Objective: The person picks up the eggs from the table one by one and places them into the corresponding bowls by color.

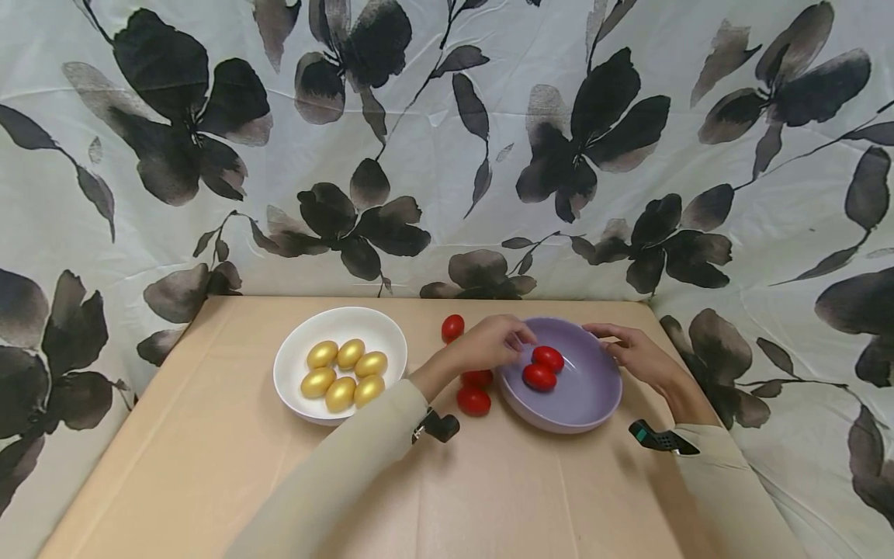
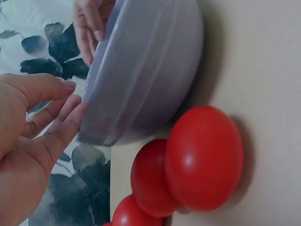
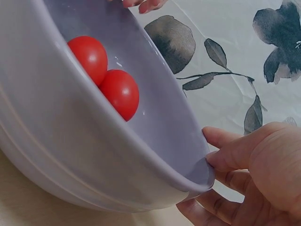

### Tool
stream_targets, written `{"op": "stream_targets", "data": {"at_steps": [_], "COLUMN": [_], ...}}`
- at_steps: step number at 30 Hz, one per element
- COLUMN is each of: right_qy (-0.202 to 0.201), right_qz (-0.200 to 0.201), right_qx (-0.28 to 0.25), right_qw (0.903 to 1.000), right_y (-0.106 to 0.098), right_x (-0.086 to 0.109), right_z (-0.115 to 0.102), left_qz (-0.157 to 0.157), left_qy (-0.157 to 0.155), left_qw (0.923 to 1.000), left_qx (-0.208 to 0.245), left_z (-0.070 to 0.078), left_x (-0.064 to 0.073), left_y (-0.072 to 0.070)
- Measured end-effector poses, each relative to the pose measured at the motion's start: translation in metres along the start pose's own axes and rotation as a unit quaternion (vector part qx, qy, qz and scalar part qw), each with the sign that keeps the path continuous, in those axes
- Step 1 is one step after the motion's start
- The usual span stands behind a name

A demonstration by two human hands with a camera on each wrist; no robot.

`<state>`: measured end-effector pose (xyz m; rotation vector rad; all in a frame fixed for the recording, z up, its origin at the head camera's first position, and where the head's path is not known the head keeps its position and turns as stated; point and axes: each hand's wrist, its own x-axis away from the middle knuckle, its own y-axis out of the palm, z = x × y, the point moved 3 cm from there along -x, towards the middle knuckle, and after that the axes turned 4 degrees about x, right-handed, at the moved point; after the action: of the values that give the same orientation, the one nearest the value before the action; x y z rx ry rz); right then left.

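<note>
A purple bowl [image 1: 587, 392] holds two red eggs [image 1: 539, 378], seen close up as a red pair [image 3: 121, 94] in the right wrist view. My left hand [image 1: 494, 341] is at the bowl's left rim, its fingers loosely bent with nothing between thumb and fingertips. In the left wrist view, the fingertips [image 2: 77, 113] meet the rim's edge. On the opposite side, my right hand [image 1: 639, 359] holds the rim, thumb [image 3: 230, 157] on top and other fingers below. Several red eggs [image 1: 473, 401] lie on the table left of the bowl, partly hidden by the left forearm.
A white bowl [image 1: 288, 384] with several golden eggs [image 1: 340, 394] stands to the left, close to my left sleeve. The light wooden table [image 1: 489, 497] ends at the back against a floral cloth [image 1: 482, 171].
</note>
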<state>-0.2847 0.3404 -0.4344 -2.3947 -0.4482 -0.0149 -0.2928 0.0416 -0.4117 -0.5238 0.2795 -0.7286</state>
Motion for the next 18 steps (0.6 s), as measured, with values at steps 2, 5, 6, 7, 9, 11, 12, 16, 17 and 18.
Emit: {"op": "stream_targets", "data": {"at_steps": [2,5,6,7,9,11,12,16,17,18], "right_qy": [-0.001,-0.002,-0.002,-0.002,-0.002,-0.001,0.000,0.003,0.003,0.003], "right_qz": [0.000,0.001,0.001,0.001,0.000,0.002,0.003,0.008,0.009,0.009], "right_qx": [0.001,0.005,0.006,0.007,0.010,0.011,0.012,0.014,0.014,0.013], "right_qw": [1.0000,1.0000,1.0000,1.0000,1.0000,0.9999,0.9999,0.9999,0.9999,0.9999], "right_y": [0.000,0.000,0.000,0.000,0.001,0.001,0.001,0.001,0.001,0.001], "right_x": [0.000,0.001,0.001,0.001,0.001,0.001,0.001,0.001,0.001,0.000], "right_z": [0.000,0.000,0.000,0.000,0.000,0.001,0.001,0.001,0.001,0.001], "left_qz": [0.016,0.033,0.036,0.038,0.043,0.049,0.053,0.063,0.066,0.069], "left_qy": [-0.005,-0.007,-0.007,-0.008,-0.011,-0.015,-0.016,-0.027,-0.029,-0.032], "left_qw": [0.9998,0.9992,0.9990,0.9988,0.9983,0.9978,0.9975,0.9966,0.9965,0.9963], "left_qx": [0.009,0.020,0.026,0.029,0.036,0.043,0.044,0.044,0.044,0.041], "left_z": [-0.002,-0.004,-0.005,-0.006,-0.009,-0.012,-0.014,-0.025,-0.027,-0.030], "left_x": [0.003,0.007,0.008,0.009,0.010,0.010,0.010,0.010,0.010,0.011], "left_y": [-0.006,-0.013,-0.015,-0.018,-0.022,-0.026,-0.028,-0.036,-0.038,-0.040]}}
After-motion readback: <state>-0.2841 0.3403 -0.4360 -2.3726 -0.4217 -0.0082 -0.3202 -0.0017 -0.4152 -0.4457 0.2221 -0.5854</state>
